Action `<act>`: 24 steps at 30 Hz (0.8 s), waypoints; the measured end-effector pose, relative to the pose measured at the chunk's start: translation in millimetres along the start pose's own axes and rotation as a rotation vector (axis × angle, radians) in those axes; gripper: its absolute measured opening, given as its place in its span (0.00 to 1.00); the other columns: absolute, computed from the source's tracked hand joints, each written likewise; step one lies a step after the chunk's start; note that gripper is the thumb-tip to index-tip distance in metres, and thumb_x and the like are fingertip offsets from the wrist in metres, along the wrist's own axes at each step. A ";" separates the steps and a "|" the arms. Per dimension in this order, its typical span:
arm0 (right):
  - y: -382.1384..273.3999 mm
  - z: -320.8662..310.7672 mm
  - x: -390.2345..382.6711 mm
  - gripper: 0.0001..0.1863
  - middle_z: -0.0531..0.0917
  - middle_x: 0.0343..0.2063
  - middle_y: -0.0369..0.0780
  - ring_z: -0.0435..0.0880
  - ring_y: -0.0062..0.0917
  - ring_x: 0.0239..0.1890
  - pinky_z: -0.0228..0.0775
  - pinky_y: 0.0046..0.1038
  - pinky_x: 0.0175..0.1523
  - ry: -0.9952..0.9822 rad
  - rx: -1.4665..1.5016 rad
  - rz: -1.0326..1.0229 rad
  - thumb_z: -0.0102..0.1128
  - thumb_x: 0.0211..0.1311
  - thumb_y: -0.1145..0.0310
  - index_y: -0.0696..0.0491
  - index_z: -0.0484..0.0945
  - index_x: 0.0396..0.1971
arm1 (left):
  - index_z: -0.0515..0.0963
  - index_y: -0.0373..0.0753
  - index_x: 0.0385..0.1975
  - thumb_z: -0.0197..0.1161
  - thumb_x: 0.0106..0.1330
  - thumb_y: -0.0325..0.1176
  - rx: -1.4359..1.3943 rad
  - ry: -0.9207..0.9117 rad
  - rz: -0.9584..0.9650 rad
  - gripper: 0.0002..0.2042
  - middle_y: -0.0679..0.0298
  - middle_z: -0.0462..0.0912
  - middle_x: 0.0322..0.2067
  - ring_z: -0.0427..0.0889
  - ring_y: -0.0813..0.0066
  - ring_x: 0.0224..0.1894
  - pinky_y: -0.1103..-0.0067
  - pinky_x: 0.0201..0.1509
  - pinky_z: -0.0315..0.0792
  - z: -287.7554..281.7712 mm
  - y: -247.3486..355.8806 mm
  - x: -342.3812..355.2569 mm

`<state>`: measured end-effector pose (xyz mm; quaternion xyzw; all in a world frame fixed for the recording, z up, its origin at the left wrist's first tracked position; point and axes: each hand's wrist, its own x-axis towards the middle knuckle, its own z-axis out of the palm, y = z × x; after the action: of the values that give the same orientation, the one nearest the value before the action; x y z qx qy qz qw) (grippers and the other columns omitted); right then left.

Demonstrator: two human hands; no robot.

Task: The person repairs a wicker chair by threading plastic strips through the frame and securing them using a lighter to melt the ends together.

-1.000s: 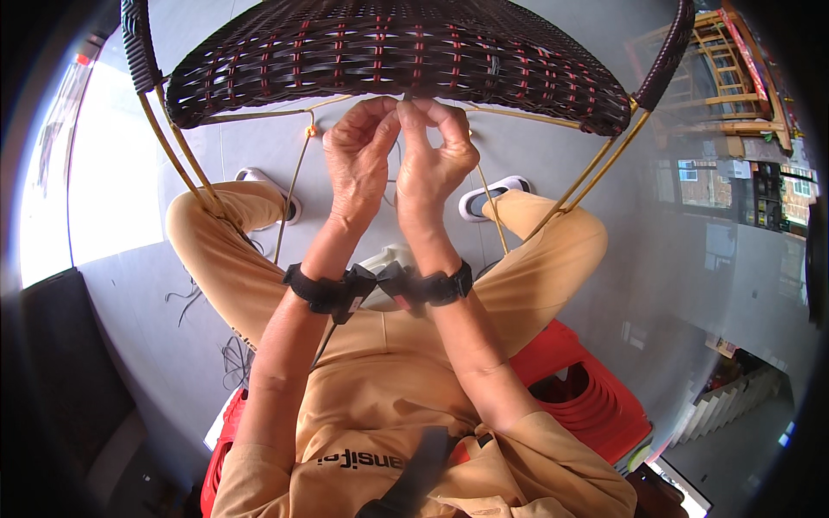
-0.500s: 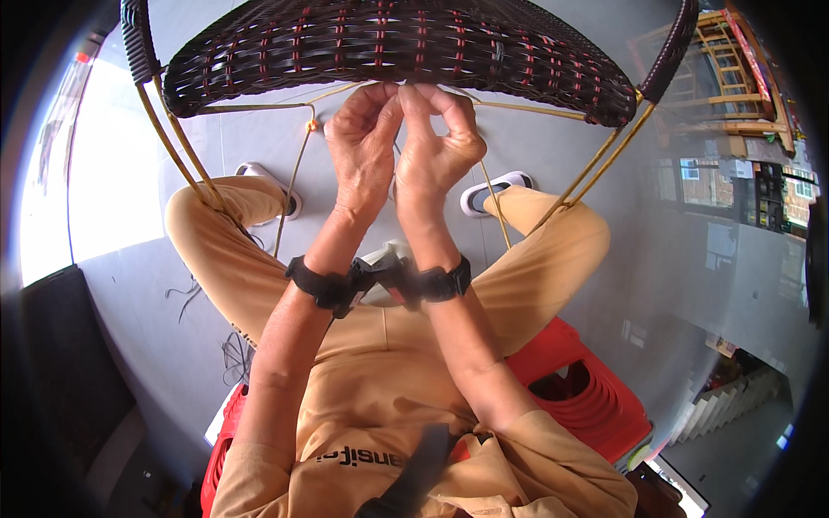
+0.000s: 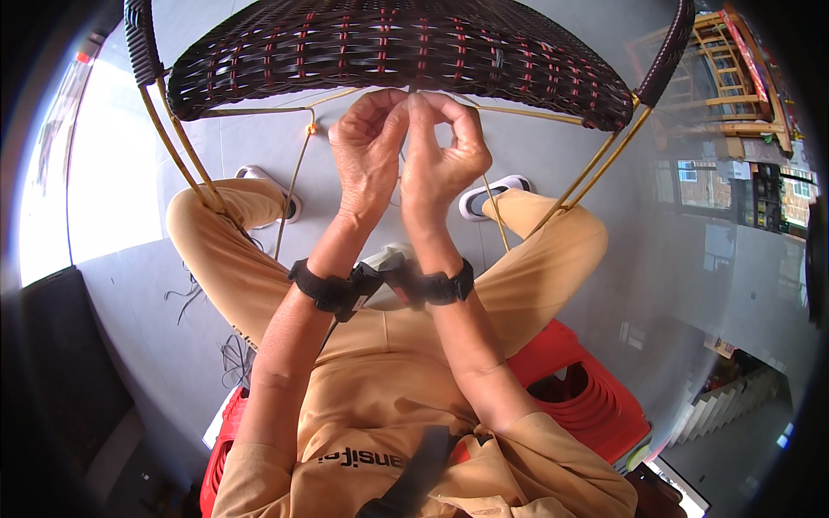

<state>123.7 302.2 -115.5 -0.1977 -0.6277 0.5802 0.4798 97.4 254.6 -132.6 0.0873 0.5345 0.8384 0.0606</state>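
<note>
A dark brown and red woven wicker chair [image 3: 380, 56] stands before me, its curved woven edge towards me. Just under the middle of that edge both my hands meet, fingertips together. My left hand [image 3: 367, 147] is closed in a pinch, thumb against curled fingers. Beside it my right hand [image 3: 440, 151] pinches too, thumb and forefinger forming a ring. A thin dark strand [image 3: 413, 88] shows between the fingertips and runs up to the weave; most of it is hidden by the fingers. Bare golden metal legs [image 3: 177, 142] frame the chair on both sides.
Orange twine or tape marks a joint [image 3: 311, 129] of the thin frame. I sit on a red plastic stool [image 3: 604, 406], knees beside the chair legs. Loose black cord [image 3: 235, 356] lies on the grey floor at left. Wooden furniture [image 3: 734, 78] stands at far right.
Both hands have drawn slightly down and to the right, still pinching together. The woven edge sits slightly lower in view.
</note>
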 end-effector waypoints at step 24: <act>-33.2 -33.8 134.5 0.18 0.81 0.21 0.37 0.80 0.33 0.25 0.70 0.32 0.35 -0.487 -0.859 -0.629 0.54 0.58 0.50 0.49 0.84 0.25 | 0.76 0.30 0.30 0.58 0.61 0.25 -0.082 0.159 0.077 0.04 0.63 0.81 0.26 0.78 0.81 0.30 0.84 0.39 0.71 26.6 -1.1 -4.9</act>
<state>100.1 420.4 -39.4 -0.0394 -0.9274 0.1323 0.3477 107.8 277.7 -123.0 0.0383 0.4989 0.8657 -0.0110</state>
